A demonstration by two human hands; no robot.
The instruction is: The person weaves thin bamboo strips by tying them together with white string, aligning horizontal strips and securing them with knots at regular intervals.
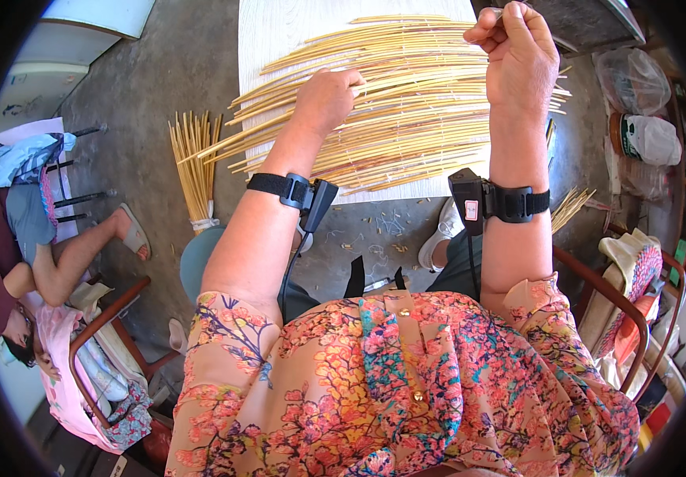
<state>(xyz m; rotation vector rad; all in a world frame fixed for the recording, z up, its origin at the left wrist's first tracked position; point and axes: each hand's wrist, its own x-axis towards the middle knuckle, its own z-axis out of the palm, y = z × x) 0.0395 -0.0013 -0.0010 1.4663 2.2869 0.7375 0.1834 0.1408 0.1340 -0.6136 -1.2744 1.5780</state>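
Left hand presses closed on the woven mat of bamboo strips lying crosswise on the white table; right hand, raised beyond the mat's far right edge, pinches something small.

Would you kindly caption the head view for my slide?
Left hand presses a mat of bamboo sticks; right hand pinches something thin above it.

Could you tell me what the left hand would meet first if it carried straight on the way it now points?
The left hand already rests on the mat of pale bamboo strips; pointing up and right across it, it would probably just slide over more strips, toward the raised right hand, though depth is unclear.
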